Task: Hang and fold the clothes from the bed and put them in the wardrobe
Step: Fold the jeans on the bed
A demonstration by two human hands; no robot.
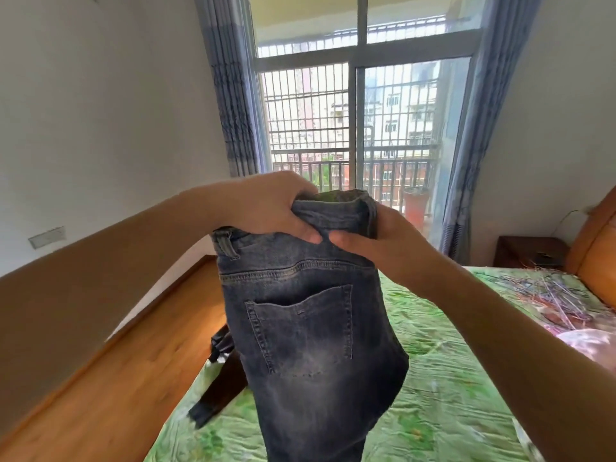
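Head view, single frame.

- Far left: white wall with a pale wall plate (46, 237); wooden floor (133, 361) below it.
- Left hand (266, 208): clenched on the bunched waistband of the jeans (306, 328), fingers curled over the top, thumb pressed on the near face.
- Jeans: dark grey-blue denim, held up in the air over the near part of the bed (433, 378). The back pocket faces the camera and the legs hang down past the bottom edge of the frame.
- Behind the jeans' left edge: a dark garment (216, 378) lies on the bed's near-left corner.
- Right hand (383, 238): grasps the same waistband bundle from the right, fingertips meeting the left thumb.
- Bed: green patterned cover.
- Background centre: barred window (353, 111) between blue curtains (230, 95).
- Far right: dark nightstand (530, 251) beside an orange-brown headboard (596, 241).
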